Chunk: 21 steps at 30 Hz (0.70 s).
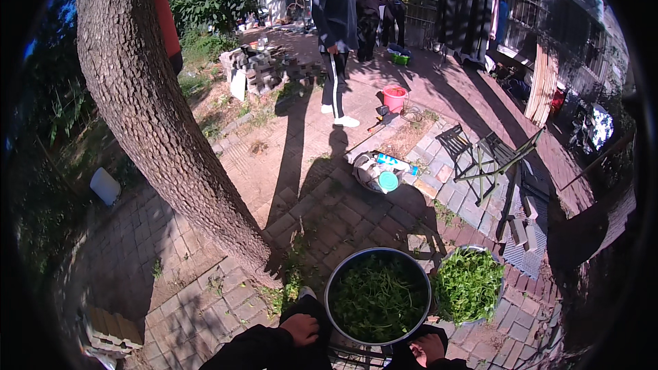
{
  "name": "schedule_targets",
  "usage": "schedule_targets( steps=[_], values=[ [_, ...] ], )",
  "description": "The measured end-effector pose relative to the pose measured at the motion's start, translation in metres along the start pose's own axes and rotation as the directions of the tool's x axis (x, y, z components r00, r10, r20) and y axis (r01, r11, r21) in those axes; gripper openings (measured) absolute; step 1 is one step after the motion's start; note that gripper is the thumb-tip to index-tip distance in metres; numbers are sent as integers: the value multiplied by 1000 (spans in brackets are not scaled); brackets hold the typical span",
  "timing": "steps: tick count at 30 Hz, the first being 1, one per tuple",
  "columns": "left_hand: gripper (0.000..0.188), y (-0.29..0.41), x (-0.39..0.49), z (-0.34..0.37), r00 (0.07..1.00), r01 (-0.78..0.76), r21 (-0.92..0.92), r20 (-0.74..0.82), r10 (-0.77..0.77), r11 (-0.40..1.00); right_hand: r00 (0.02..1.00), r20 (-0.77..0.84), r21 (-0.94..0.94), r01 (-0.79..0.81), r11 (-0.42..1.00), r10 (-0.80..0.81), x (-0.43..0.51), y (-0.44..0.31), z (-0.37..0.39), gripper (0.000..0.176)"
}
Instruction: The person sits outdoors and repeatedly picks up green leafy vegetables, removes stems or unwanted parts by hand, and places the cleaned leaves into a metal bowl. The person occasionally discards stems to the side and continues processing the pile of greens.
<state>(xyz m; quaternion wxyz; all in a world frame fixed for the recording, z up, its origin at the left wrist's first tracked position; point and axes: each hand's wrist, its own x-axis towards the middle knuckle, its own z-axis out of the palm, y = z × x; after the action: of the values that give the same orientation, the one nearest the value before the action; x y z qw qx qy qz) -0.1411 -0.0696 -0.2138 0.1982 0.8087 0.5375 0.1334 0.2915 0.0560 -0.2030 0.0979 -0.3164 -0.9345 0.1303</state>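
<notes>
My left hand (300,330) rests on my left knee, and nothing shows in it. On the other knee lies my right hand (428,348), fingers curled; whether it holds anything small cannot be made out. Between my knees stands a large round metal pot (329,313) with loose green leafy stems (380,298) inside. Touching or close to its right side is a round container heaped with brighter cut leafy greens (469,285); the heap hides most of that container. Both hands are apart from the greens.
A thick tree trunk (169,139) leans at left. Ahead sits a basin (362,177) of mixed items, including a green-lidded container (388,181). Folding chairs (493,151) stand right. Beyond are a red bucket (395,98), a standing person (335,15) and another bending person (367,5).
</notes>
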Motion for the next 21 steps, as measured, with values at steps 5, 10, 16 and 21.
schedule_targets(
  steps=[5,10,16,21],
  values=[
    [28,-2,4,1,999,-24,45,24,23,999,986,-165,30,16,999,-10,13,-2,5,13],
    [25,-4,9,4,999,-40,56,30,39,998,991,-131,37,14,999,-9,11,1,-1,17],
    [23,-8,10,3,999,-26,31,39,24,999,996,-83,194,-15,981,32,21,-5,-11,24],
    [22,-8,9,-3,995,22,37,98,-26,999,985,-159,257,-31,966,74,26,-9,-15,28]
  ],
)
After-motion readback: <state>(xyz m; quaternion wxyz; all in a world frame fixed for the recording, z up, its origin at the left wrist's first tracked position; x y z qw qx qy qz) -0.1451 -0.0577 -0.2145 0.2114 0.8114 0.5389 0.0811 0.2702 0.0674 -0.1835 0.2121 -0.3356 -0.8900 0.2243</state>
